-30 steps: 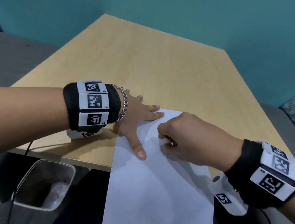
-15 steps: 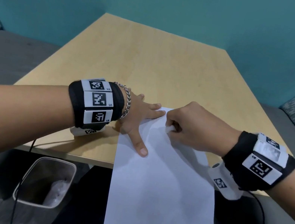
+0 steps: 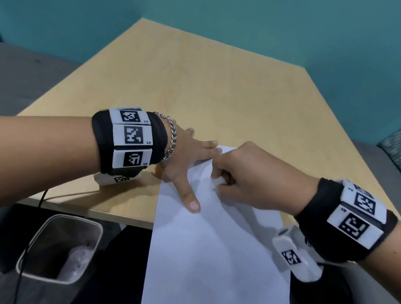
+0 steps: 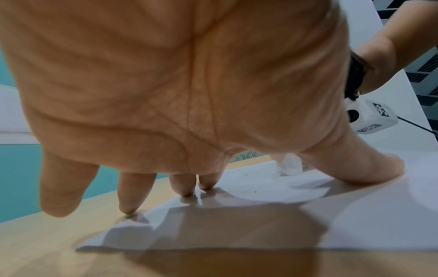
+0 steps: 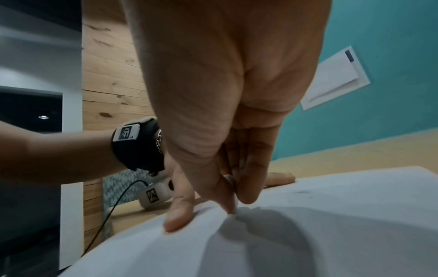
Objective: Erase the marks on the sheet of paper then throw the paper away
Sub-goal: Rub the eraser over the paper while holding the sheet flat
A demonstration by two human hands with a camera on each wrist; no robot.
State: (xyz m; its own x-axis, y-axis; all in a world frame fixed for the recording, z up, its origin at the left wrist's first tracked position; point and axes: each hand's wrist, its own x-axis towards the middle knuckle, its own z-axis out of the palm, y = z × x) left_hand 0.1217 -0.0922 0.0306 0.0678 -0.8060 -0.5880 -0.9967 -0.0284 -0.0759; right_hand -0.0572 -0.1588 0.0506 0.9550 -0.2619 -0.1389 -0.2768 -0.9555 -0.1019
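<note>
At the near left, below the table edge, I see a grey waste bin (image 3: 59, 247) on the floor with something pale crumpled inside. My left hand (image 3: 188, 155) lies flat with fingers spread and straight: the thumb and two fingertips press on the sheet of paper (image 3: 215, 261), the others rest on the wooden table (image 3: 207, 78). The sheet is plain white, its far end on the table's near edge and its near half hanging off toward me. It buckles slightly between my hands. To the right, my right hand (image 3: 248, 179) is curled, thumb and fingers pinching a small white eraser (image 3: 218, 181) against the paper near its far left corner.

The head view shows the paper as blank. The left wrist view (looking under my palm (image 4: 177, 84)) shows the eraser (image 4: 290, 165) tip touching the sheet (image 4: 331, 224) and a few faint dark specks near it. The right wrist view shows a faint grey smudge on the sheet (image 5: 331, 234) toward its far edge, and the eraser (image 5: 231, 182) nearly hidden between my fingers (image 5: 249, 187). Whether any pencil marks remain I cannot tell.
</note>
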